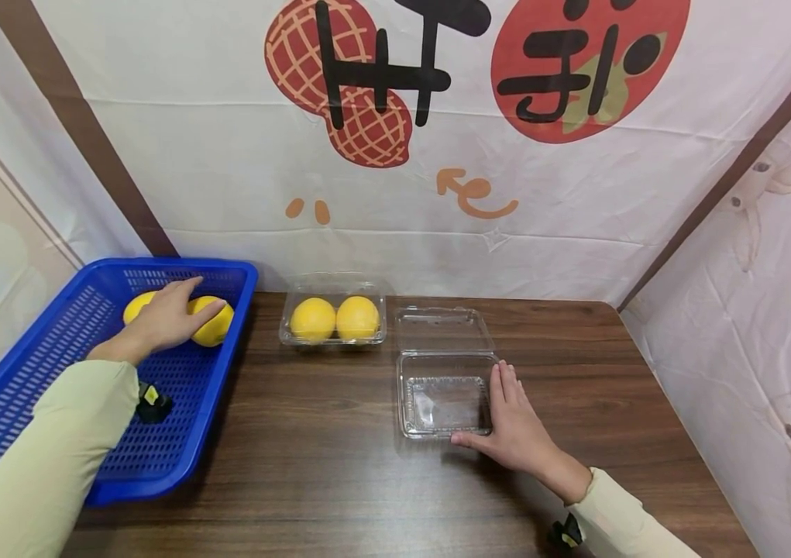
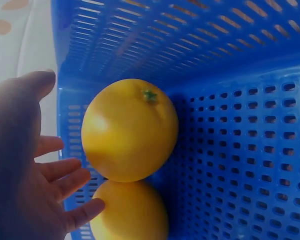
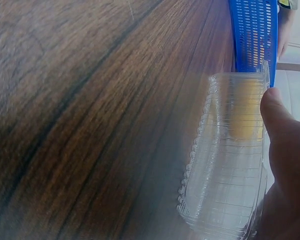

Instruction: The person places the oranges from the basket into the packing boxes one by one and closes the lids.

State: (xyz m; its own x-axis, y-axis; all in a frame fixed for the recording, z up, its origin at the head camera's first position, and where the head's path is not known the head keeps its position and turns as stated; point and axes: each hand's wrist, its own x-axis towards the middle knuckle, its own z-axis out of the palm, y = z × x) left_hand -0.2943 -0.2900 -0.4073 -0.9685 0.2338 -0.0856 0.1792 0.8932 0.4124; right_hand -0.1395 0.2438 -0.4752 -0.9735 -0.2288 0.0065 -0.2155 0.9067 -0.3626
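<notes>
My left hand (image 1: 168, 316) hovers over the blue basket (image 1: 210, 442), fingers spread and relaxed. Beneath it lie two yellow-orange oranges; one orange (image 2: 130, 130) shows a green star-shaped stem end, and the other orange (image 2: 130, 212) sits against it, near a fingertip. Whether that fingertip touches is hard to tell. On the table, a clear plastic clamshell box (image 1: 447, 403) stands with its lid (image 1: 444, 329) folded back and nothing inside. My right hand (image 1: 517, 426) rests along the box's right side with straight fingers, the thumb at its front corner.
Behind, between basket and open box, a second clear box (image 1: 335, 339) contains two oranges (image 1: 313, 319). A printed cloth (image 1: 228, 170) hangs at the back of the wooden table (image 1: 339, 480). Another cloth (image 1: 737, 325) hangs on the right.
</notes>
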